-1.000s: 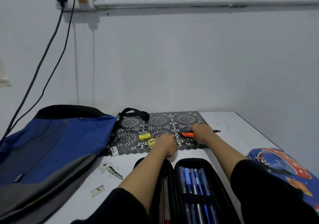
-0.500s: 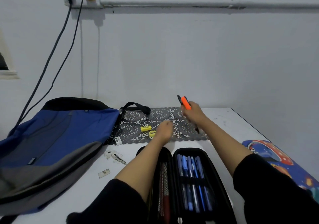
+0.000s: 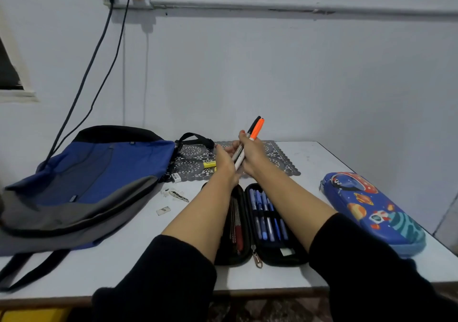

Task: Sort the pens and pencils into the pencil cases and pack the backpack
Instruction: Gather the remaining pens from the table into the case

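My right hand (image 3: 252, 155) is clenched round two markers (image 3: 256, 127), one orange-capped and one black-capped, holding them tilted up above the lace mat (image 3: 280, 158) near the surface's (image 3: 322, 163) far edge. My left hand (image 3: 224, 160) meets their lower ends; I cannot tell whether it grips or only steadies them.

I judge the markers light, stiff and smooth, so they could slide against each other. A pinch at mid-barrel should keep them together.

The black pencil case (image 3: 297, 259) lies open at the near edge, with blue pens in one half. The space-print pencil case (image 3: 371, 210) sits zipped by the right edge and the backpack (image 3: 99, 173) by the left. A yellow highlighter (image 3: 209, 164) and a labelled eraser (image 3: 176, 176) lie on the mat, but I can't read their print.
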